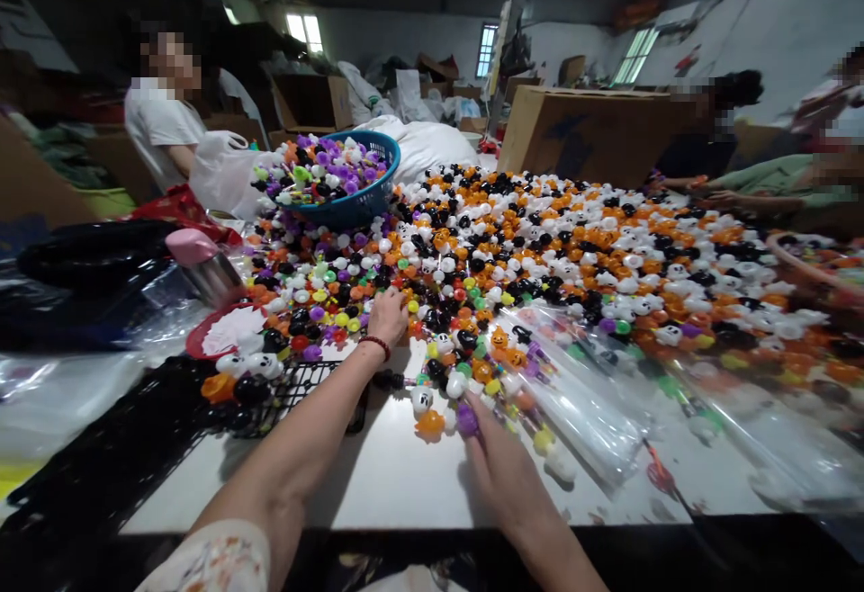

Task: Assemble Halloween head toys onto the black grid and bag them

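Note:
Small Halloween figure toppers, white ghosts, orange pumpkins, black and purple ones, form a wide pile (560, 250) on the white table (391, 484). My left hand (390, 315), with a dark red bead bracelet, reaches into the near edge of the pile. Its fingers are bent together; whatever they hold is hidden. Lower down, my right hand (499, 452) is closed around figure pieces; a purple topper (467, 419) shows at its thumb. Beside that are a white ghost topper (423, 400) and an orange pumpkin topper (430, 424). How many pieces it grips is hidden.
A blue basket (364, 201) heaped with toppers stands at the back left. Clear plastic bags (580, 403) lie right of my hands. A black wire rack (297, 394), red dish (202, 336) and pink-lidded bottle (202, 264) are left. Other people sit around the table.

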Tool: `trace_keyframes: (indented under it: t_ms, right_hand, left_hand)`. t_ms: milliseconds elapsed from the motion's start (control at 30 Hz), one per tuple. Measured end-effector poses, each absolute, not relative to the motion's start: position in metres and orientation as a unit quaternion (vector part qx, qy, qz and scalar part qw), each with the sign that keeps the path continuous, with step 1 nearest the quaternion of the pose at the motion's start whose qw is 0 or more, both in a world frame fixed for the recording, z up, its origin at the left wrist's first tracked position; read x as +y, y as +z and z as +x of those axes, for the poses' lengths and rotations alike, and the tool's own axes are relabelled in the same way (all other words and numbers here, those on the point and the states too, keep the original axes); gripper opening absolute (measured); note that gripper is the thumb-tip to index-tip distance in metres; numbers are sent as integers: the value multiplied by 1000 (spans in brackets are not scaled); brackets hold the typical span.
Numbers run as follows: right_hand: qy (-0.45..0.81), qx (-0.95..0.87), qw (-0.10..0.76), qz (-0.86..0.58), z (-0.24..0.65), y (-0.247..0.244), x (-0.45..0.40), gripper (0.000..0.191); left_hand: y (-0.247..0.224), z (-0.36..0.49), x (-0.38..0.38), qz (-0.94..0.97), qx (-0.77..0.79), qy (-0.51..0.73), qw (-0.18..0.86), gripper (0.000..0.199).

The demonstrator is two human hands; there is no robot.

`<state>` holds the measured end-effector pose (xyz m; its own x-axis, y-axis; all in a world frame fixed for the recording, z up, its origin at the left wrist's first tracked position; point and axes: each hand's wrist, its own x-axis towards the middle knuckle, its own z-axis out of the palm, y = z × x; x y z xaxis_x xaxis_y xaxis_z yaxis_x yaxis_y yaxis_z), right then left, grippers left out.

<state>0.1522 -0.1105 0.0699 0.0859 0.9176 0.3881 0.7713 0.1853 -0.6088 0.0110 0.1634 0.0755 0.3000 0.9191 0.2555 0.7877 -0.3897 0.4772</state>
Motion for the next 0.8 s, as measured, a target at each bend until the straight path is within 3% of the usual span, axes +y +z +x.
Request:
trace_keyframes:
  t_ms: [200,300,433,633,800]
  right_hand:
    - [116,-685,395,-602,145,72,-117,58]
    - [114,-699,399,-583,142,73,-119,57]
    - [115,-691,411,-584,144,71,-123,57]
    - [160,-639,433,-615,155,73,-118,46]
    - [200,-599,507,-587,159,93,-107,30]
  left_hand:
    - [72,42,180,855,466,144,175,15]
    - [68,48,184,859,453,115,208,24]
    - [71,44,181,830,472,167,244,24]
    - [88,15,145,758,486,281,334,43]
    - [106,-20,66,698,378,306,526,52]
